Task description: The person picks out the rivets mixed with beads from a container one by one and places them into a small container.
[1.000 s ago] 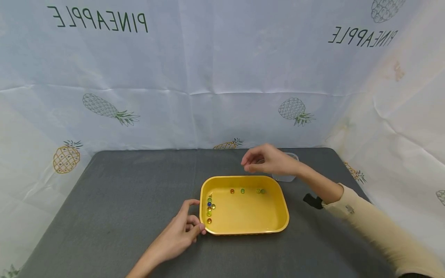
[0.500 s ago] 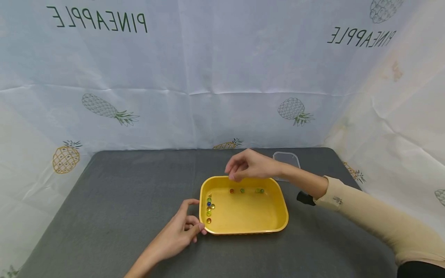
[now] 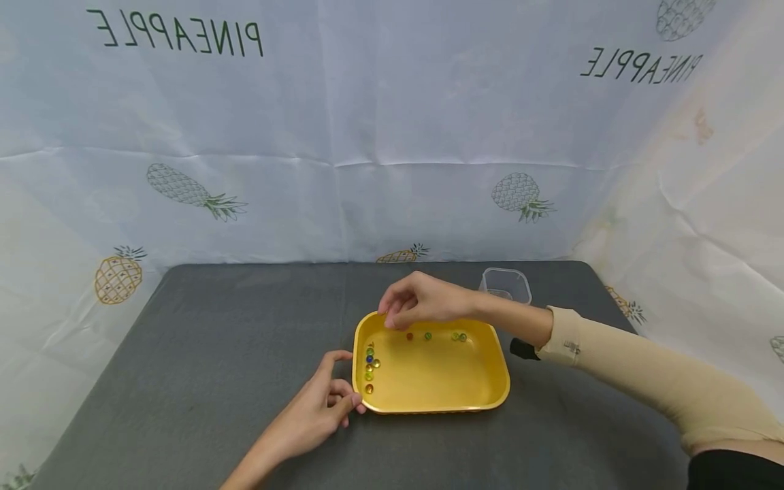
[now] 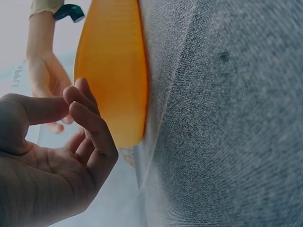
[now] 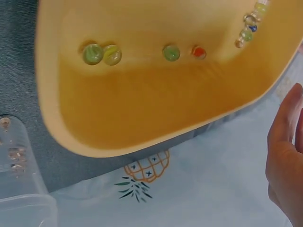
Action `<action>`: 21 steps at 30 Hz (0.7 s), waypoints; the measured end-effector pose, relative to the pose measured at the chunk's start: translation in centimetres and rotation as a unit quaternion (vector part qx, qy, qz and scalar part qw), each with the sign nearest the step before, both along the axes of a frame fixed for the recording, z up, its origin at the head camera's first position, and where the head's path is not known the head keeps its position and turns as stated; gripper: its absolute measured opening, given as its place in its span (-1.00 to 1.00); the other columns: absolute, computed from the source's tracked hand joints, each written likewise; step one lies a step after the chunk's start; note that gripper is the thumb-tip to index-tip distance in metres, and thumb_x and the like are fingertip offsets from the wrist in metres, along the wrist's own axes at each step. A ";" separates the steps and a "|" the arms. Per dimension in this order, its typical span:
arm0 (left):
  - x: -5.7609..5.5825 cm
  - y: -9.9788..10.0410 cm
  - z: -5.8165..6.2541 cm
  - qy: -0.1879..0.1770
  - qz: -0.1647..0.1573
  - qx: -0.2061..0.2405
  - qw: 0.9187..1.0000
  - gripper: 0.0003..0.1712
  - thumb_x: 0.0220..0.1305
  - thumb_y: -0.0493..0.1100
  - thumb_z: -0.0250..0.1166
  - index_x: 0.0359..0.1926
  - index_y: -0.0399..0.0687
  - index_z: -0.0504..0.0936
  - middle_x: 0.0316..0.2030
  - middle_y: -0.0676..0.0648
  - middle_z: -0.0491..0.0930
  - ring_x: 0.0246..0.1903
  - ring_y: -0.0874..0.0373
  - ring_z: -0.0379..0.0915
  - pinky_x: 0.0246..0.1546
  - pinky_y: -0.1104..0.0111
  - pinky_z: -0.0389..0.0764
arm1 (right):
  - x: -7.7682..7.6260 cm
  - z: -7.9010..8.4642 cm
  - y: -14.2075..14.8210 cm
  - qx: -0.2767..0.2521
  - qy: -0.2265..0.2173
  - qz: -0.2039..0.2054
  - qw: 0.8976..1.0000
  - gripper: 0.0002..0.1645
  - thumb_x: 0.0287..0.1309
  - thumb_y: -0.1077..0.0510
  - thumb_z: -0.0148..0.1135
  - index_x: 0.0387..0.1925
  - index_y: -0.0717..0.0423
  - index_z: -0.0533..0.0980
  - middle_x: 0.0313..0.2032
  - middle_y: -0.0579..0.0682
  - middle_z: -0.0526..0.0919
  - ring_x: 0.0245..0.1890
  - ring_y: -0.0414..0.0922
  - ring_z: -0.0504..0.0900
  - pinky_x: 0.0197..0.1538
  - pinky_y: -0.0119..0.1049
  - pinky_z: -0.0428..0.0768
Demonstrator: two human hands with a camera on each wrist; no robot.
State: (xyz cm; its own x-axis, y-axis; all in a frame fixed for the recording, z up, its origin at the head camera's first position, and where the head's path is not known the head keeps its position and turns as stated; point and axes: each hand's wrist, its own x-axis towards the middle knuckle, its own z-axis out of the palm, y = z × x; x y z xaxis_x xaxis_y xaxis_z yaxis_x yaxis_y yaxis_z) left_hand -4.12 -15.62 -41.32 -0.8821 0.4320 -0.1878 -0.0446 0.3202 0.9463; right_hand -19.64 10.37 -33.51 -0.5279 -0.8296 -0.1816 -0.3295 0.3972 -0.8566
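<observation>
A yellow tray (image 3: 437, 381) stands on the grey table with several glass marbles in it. A group with a blue marble (image 3: 369, 359) lies along its left side; an orange marble (image 3: 410, 336), a green marble (image 3: 427, 336) and a touching pair lie along the far side. My left hand (image 3: 309, 415) holds the tray's near left corner, thumb on the rim, index finger at the left side. Above the tray's far left part hovers my right hand (image 3: 422, 299), fingers loosely bent, with nothing visible in them. Its fingertips are partly cut off in the right wrist view.
Behind the tray on the right is a clear plastic container (image 3: 511, 282), partly hidden by the right forearm. A few small marbles (image 5: 18, 155) show inside it in the right wrist view. A pineapple-print cloth (image 3: 343, 122) hangs behind the table.
My right hand has moved left and slightly toward me, from beside the clear container to above the tray's far left part. My left hand and the marbles have stayed put.
</observation>
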 end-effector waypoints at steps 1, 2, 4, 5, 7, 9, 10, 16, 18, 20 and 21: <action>0.0 0.0 0.0 0.000 0.000 0.000 1.000 -0.26 0.65 -0.27 0.20 0.59 -0.26 0.00 -0.21 -0.15 0.77 -0.45 0.16 0.55 -0.43 0.37 0.55 | 0.0 0.0 -0.1 0.001 -0.001 0.002 1.000 -0.62 0.42 0.28 0.40 0.18 0.37 0.62 -0.08 0.27 0.80 -0.09 0.17 0.81 0.11 0.02 0.80; 0.0 0.0 0.0 0.000 0.000 0.000 1.000 -0.27 0.65 -0.27 0.20 0.59 -0.26 -0.01 -0.21 -0.15 0.77 -0.45 0.16 0.55 -0.43 0.37 0.55 | 0.0 -0.1 -0.3 0.001 -0.002 0.004 1.000 -0.63 0.42 0.28 0.40 0.17 0.38 0.62 -0.09 0.27 0.80 -0.08 0.21 0.81 0.12 0.08 0.79; 0.0 0.0 0.0 0.000 0.000 0.000 1.000 -0.27 0.65 -0.27 0.20 0.59 -0.26 -0.01 -0.21 -0.15 0.77 -0.46 0.16 0.55 -0.44 0.37 0.55 | 0.0 -0.2 -0.6 0.000 -0.009 0.008 1.000 -0.63 0.43 0.29 0.39 0.17 0.40 0.62 -0.08 0.31 0.79 -0.06 0.29 0.80 0.13 0.18 0.76; 0.0 0.1 0.0 0.002 -0.001 -0.001 1.000 -0.27 0.65 -0.27 0.20 0.59 -0.26 -0.01 -0.21 -0.15 0.77 -0.46 0.17 0.55 -0.44 0.37 0.55 | 0.0 -0.3 -0.8 -0.001 -0.014 0.010 1.000 -0.64 0.44 0.29 0.38 0.16 0.41 0.61 -0.07 0.35 0.78 -0.05 0.31 0.79 0.13 0.21 0.75; 0.0 0.1 0.1 0.005 -0.001 -0.002 1.000 -0.27 0.65 -0.27 0.20 0.59 -0.27 0.00 -0.21 -0.15 0.77 -0.46 0.17 0.55 -0.44 0.37 0.55 | 0.0 -0.5 -1.1 0.001 -0.023 0.013 1.000 -0.64 0.46 0.28 0.37 0.16 0.43 0.61 -0.04 0.42 0.76 -0.02 0.36 0.78 0.13 0.20 0.76; 0.1 0.1 0.1 0.008 -0.001 -0.003 1.000 -0.28 0.65 -0.27 0.20 0.58 -0.27 0.00 -0.22 -0.15 0.77 -0.47 0.18 0.55 -0.44 0.37 0.55 | 0.0 -0.8 -1.5 0.007 -0.031 0.011 0.999 -0.65 0.47 0.28 0.36 0.15 0.43 0.62 -0.01 0.46 0.75 0.02 0.39 0.77 0.13 0.15 0.77; 0.1 0.1 0.2 0.009 -0.002 -0.003 1.000 -0.28 0.65 -0.27 0.20 0.58 -0.27 0.01 -0.22 -0.15 0.77 -0.47 0.18 0.55 -0.44 0.37 0.55 | -0.1 -0.9 -1.7 0.011 -0.035 0.010 0.999 -0.66 0.47 0.28 0.35 0.15 0.42 0.62 0.00 0.47 0.75 0.04 0.40 0.76 0.13 0.12 0.78; 0.0 0.0 0.2 0.008 -0.003 -0.005 1.000 -0.29 0.65 -0.25 0.20 0.57 -0.26 0.02 -0.22 -0.12 0.77 -0.46 0.19 0.56 -0.42 0.37 0.57 | -0.1 -2.0 -2.5 0.047 -0.037 0.013 0.998 -0.69 0.47 0.26 0.36 0.13 0.36 0.66 0.01 0.38 0.80 -0.04 0.13 0.86 0.07 -0.15 0.81; 0.0 0.0 0.2 0.005 -0.003 -0.003 1.000 -0.28 0.65 -0.25 0.20 0.58 -0.27 0.01 -0.22 -0.13 0.77 -0.46 0.19 0.56 -0.42 0.37 0.56 | -0.1 -2.4 -2.8 0.055 -0.029 0.017 0.998 -0.69 0.47 0.26 0.37 0.13 0.35 0.67 0.00 0.33 0.82 -0.09 -0.07 0.87 0.03 -0.25 0.80; 0.0 0.0 0.1 0.004 -0.004 0.000 1.000 -0.27 0.65 -0.26 0.20 0.58 -0.28 0.00 -0.21 -0.13 0.77 -0.46 0.17 0.55 -0.43 0.37 0.56 | 0.0 -2.8 -3.0 0.059 -0.024 0.019 0.998 -0.68 0.47 0.27 0.36 0.14 0.36 0.67 0.00 0.30 0.84 -0.11 -0.20 0.85 0.01 -0.30 0.80; 0.0 0.0 0.1 0.003 -0.004 0.000 1.000 -0.27 0.65 -0.27 0.20 0.58 -0.29 -0.01 -0.21 -0.13 0.77 -0.46 0.17 0.55 -0.43 0.37 0.56 | 0.1 -3.0 -3.1 0.061 -0.022 0.018 0.998 -0.68 0.46 0.28 0.36 0.15 0.37 0.67 0.00 0.28 0.84 -0.11 -0.22 0.84 0.01 -0.32 0.79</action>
